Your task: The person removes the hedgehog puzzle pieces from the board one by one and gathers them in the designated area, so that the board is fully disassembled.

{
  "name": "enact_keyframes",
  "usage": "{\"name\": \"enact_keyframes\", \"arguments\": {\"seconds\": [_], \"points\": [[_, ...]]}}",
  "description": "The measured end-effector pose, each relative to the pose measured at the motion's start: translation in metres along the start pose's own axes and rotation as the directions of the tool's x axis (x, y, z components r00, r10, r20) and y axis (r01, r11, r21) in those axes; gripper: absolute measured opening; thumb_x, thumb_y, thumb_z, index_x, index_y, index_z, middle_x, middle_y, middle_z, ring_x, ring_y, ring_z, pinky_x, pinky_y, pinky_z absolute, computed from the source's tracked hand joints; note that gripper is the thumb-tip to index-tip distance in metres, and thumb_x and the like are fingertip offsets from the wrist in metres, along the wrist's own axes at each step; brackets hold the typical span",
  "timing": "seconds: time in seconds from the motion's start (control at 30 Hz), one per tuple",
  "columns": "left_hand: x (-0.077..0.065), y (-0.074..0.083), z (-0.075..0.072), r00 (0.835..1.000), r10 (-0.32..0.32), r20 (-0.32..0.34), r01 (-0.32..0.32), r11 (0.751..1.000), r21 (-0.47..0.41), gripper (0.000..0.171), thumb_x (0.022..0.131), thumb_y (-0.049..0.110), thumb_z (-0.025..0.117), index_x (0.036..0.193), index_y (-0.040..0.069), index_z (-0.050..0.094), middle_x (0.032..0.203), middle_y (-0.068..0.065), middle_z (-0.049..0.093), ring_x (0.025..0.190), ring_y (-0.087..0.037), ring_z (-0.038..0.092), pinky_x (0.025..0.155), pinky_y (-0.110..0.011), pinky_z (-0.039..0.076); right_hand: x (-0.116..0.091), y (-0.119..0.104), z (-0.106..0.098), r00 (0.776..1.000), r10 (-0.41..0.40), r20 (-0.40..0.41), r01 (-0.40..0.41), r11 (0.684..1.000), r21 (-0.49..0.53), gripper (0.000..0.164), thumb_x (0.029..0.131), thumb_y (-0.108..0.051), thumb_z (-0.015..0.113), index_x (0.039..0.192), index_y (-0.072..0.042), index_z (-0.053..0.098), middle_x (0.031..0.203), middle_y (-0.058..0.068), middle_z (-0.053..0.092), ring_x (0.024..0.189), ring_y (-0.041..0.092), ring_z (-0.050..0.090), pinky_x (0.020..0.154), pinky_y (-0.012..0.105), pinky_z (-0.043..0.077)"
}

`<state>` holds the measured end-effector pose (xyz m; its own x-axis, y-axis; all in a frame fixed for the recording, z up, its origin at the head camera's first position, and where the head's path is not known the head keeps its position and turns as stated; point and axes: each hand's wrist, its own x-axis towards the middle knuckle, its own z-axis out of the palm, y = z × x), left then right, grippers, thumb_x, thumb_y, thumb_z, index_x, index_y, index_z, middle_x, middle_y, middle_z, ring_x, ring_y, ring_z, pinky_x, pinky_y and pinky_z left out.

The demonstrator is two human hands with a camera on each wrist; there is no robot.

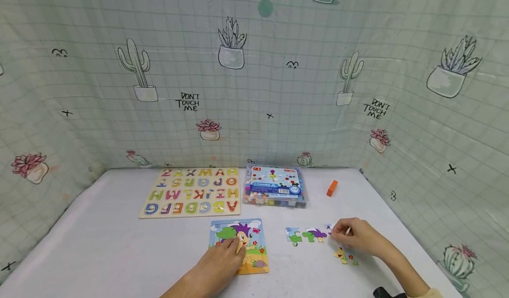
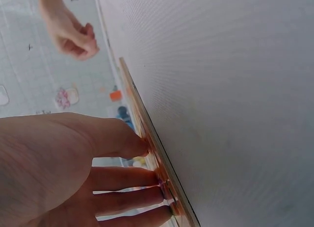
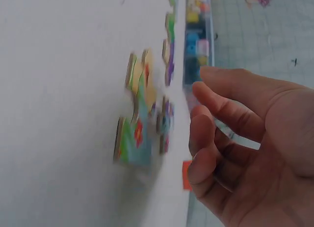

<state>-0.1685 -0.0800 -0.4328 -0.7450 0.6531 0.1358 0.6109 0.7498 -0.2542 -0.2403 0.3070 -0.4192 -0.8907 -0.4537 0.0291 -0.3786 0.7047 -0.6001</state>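
Note:
A square wooden jigsaw puzzle (image 1: 254,269) with a purple-haired hedgehog picture lies on the table. My left hand (image 1: 222,260) rests its fingertips on it; in the left wrist view the fingers (image 2: 127,200) are fairly straight and touch the puzzle's face. To the right, several loose jigsaw pieces lie in a row, among them a blue-green piece (image 1: 293,234) and a purple-and-green piece (image 1: 316,235). My right hand (image 1: 355,234) hovers by the row's right end, beside a pale piece (image 1: 328,228). Its fingers are loosely bent and hold nothing. Nearer me lie joined-looking yellow and flower pieces (image 3: 133,141).
Behind the puzzle lie a wooden alphabet board (image 1: 191,195) and a clear plastic case (image 1: 274,186) of small coloured parts. An orange block (image 1: 332,188) lies at the back right. A black object (image 1: 382,292) shows at the front edge. Patterned cloth surrounds the table.

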Motion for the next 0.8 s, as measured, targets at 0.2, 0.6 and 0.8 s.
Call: {"name": "enact_keyframes", "arguments": {"seconds": [0.2,0.6,0.8], "points": [[0.0,-0.006,-0.005,0.999,-0.002,0.041,0.005,0.996,-0.086,0.031,0.094,0.019,0.064,0.123,0.012,0.068,0.128,-0.012,0.064,0.114,-0.026,0.063,0.086,-0.038,0.058,0.032,-0.058,0.027,0.993,-0.091,0.081,0.093,0.996,-0.016,0.012,0.092,-0.028,0.068,0.089,-0.017,0.068,0.075,-0.009,0.056,0.062,0.0,0.046,0.054,0.018,0.041],[0.0,-0.009,-0.011,0.985,-0.093,0.148,0.126,0.964,-0.234,0.02,0.09,0.018,0.068,0.106,0.006,0.073,0.122,-0.015,0.066,0.116,-0.031,0.062,0.086,-0.043,0.058,0.089,-0.138,0.105,0.96,-0.181,0.214,0.208,0.972,-0.111,0.018,0.09,-0.03,0.07,0.102,-0.017,0.072,0.087,-0.01,0.06,0.072,-0.001,0.05,0.068,0.018,0.043],[-0.001,-0.013,-0.01,0.994,-0.091,0.068,0.104,0.967,-0.233,0.014,0.086,0.018,0.071,0.083,0.004,0.073,0.105,-0.014,0.071,0.097,-0.026,0.068,0.081,-0.036,0.058,0.1,-0.145,0.121,0.975,-0.14,0.174,0.168,0.972,-0.162,0.025,0.089,-0.031,0.071,0.109,-0.016,0.072,0.09,-0.008,0.06,0.078,0.003,0.048,0.071,0.02,0.042]]}}
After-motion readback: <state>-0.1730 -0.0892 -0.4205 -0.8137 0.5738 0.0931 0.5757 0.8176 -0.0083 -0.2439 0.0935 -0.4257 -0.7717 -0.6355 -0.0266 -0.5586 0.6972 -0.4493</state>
